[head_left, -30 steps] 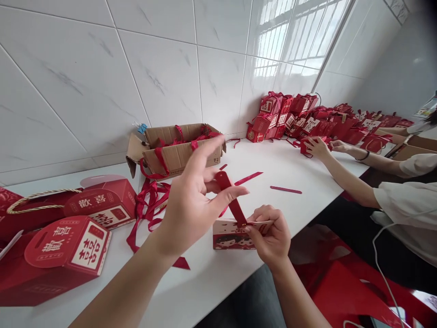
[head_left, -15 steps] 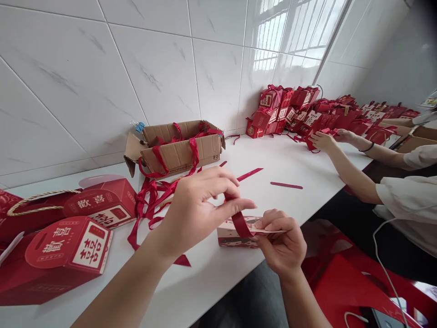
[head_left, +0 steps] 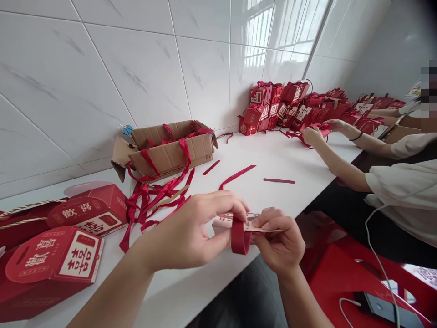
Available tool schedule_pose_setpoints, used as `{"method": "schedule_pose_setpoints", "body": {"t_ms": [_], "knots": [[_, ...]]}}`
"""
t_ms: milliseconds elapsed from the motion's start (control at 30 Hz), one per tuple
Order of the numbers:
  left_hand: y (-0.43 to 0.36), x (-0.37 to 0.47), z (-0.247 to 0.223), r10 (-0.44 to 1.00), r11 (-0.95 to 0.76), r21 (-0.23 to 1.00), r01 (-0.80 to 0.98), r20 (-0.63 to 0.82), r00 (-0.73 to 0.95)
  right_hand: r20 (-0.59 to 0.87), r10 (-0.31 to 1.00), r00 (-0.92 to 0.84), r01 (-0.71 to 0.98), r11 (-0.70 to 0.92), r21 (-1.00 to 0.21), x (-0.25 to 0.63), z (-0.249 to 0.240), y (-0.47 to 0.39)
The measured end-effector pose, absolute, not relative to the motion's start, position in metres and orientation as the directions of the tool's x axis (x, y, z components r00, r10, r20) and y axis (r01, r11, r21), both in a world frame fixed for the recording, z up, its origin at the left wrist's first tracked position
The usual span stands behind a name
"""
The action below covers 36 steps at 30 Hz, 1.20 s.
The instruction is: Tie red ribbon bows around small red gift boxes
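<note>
A small pink and red printed gift box [head_left: 223,222] lies at the table's front edge between my hands, mostly covered by them. My left hand [head_left: 194,230] has its fingers curled over a wide dark red ribbon [head_left: 240,241], which bends into a loop beside the box. Part of the left thumb is hidden behind that loop. My right hand [head_left: 280,239] pinches the box's thin pale flap [head_left: 268,229] between thumb and fingers. Whether the ribbon's other end is also under the right fingers, I cannot tell.
Red gift boxes [head_left: 54,269] stand at the left. A cardboard box [head_left: 170,157] with red ribbons is by the tiled wall; loose ribbons [head_left: 146,202] lie before it. Stacked red boxes [head_left: 262,107] fill the back right, where a co-worker's hands [head_left: 316,134] hold a red item.
My left hand has come down, and the ribbon now forms a hanging loop near the flap. My right hand keeps its pinch. The view has shifted slightly right.
</note>
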State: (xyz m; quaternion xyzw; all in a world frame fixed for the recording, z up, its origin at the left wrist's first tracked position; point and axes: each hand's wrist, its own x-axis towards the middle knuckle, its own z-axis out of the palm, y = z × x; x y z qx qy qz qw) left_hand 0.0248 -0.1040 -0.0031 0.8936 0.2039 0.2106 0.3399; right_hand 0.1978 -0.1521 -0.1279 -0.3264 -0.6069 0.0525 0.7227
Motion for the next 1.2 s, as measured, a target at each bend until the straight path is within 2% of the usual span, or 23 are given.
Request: {"method": "schedule_pose_setpoints", "body": {"t_ms": [100, 267, 467, 767, 1200], "knots": [[-0.104, 0.027, -0.006, 0.536, -0.663, 0.705, 0.252, 0.213, 0.817, 0.856, 0.460, 0.234, 0.327, 0.792, -0.515, 0.197, -0.126, -0.154], [-0.101, 0.032, -0.009, 0.579, -0.648, 0.720, 0.248, 0.254, 0.774, 0.865, 0.453, 0.215, 0.344, 0.794, -0.502, 0.198, -0.123, -0.156], [-0.103, 0.038, -0.009, 0.730, -0.533, 0.767, 0.357, 0.203, 0.653, 0.863, 0.454, 0.221, 0.338, 0.795, -0.504, 0.198, -0.122, -0.159], [-0.107, 0.035, -0.002, 0.703, -0.415, 0.855, 0.311, 0.085, 0.706, 0.860, 0.462, 0.218, 0.302, 0.806, -0.509, 0.198, -0.121, -0.160], [-0.109, 0.037, -0.004, 0.675, -0.425, 0.858, 0.288, 0.089, 0.732, 0.864, 0.452, 0.221, 0.290, 0.816, -0.500, 0.197, -0.119, -0.160]]}}
